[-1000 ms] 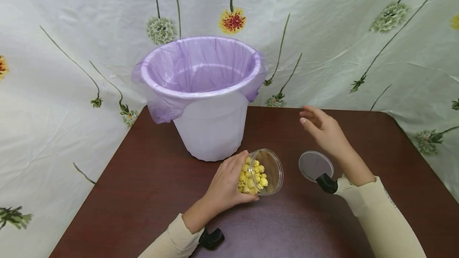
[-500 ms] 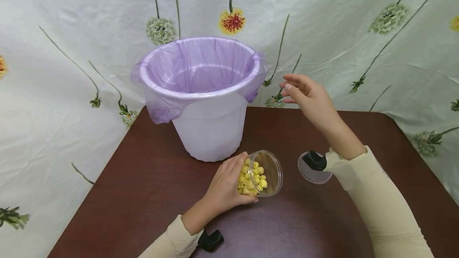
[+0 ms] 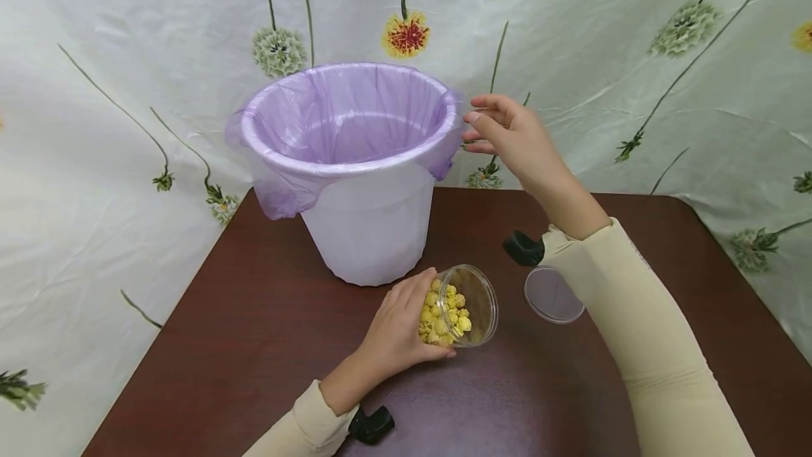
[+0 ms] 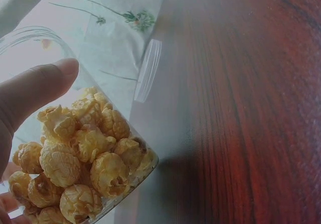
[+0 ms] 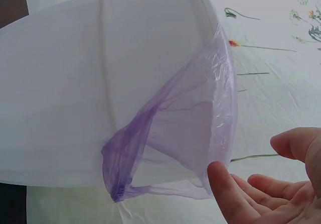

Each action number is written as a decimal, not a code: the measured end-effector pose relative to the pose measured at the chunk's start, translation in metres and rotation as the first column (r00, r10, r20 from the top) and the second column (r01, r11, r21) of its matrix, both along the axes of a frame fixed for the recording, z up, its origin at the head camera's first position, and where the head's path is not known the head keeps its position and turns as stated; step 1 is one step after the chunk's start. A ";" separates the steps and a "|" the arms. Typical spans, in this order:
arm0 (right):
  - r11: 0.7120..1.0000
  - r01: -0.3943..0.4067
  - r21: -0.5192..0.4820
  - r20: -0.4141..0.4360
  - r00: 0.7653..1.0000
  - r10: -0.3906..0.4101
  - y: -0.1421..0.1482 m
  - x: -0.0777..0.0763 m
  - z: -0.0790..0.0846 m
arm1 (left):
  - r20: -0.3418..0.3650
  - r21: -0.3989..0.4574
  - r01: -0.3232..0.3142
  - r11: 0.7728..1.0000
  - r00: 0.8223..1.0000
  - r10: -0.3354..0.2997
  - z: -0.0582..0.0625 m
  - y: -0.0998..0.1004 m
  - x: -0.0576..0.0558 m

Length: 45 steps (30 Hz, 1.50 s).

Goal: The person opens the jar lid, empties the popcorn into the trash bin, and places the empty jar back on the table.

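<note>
Seemingly your relaxed right hand (image 3: pixel 517 138) reaches toward the thin purple plastic bag (image 3: pixel 361 125), so steady the clear round jar (image 3: pixel 458 307) your left hand (image 3: pixel 396 326) grasps.

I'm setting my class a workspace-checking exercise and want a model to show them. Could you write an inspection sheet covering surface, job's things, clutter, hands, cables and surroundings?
Surface: dark reddish-brown table with wood grain.
Job's things: tilted, open clear jar, part filled with yellow popcorn; round lid lying on the table; upright white bin with a purple bag folded over its rim.
Clutter: nothing seen.
Left hand: curled round the jar.
Right hand: raised beside the bin's rim, holding nothing; contact with the bag cannot be told.
Cables: nothing seen.
Surroundings: pale flower-printed cloth behind the table; cream sleeves, a black piece at each wrist.
</note>
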State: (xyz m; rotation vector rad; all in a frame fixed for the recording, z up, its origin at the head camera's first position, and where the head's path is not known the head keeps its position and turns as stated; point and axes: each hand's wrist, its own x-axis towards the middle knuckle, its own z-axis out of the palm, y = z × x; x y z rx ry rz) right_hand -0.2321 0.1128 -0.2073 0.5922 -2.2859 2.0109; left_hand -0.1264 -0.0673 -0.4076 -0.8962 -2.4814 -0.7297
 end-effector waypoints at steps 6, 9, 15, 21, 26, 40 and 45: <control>0.999 0.018 0.030 0.082 0.996 -0.020 -0.011 -0.014 0.004 | -0.005 0.001 0.002 1.000 1.000 -0.002 0.001 0.000 0.000; 0.999 0.028 0.039 0.137 0.990 -0.033 -0.015 -0.021 0.005 | -0.010 0.005 0.000 1.000 1.000 0.000 0.000 -0.001 -0.001; 0.996 0.031 0.086 0.202 0.978 -0.048 -0.020 -0.028 0.006 | -0.011 0.014 -0.006 1.000 1.000 0.006 0.001 -0.003 -0.001; 0.992 0.014 0.123 0.213 0.976 -0.040 -0.022 -0.029 0.005 | -0.030 0.042 -0.009 0.999 1.000 0.010 0.009 -0.006 0.002; 0.991 -0.005 0.131 0.203 0.979 -0.022 -0.023 -0.028 0.005 | -0.078 0.080 0.001 0.997 0.997 0.006 0.022 -0.012 0.002; 0.993 0.011 0.120 0.185 0.982 -0.034 -0.023 -0.029 0.003 | -0.116 0.202 0.027 0.979 0.993 -0.003 0.088 -0.029 0.014; 0.995 0.011 0.104 0.188 0.982 -0.030 -0.024 -0.030 0.002 | -0.168 0.291 0.112 0.950 0.984 -0.064 0.124 -0.034 0.023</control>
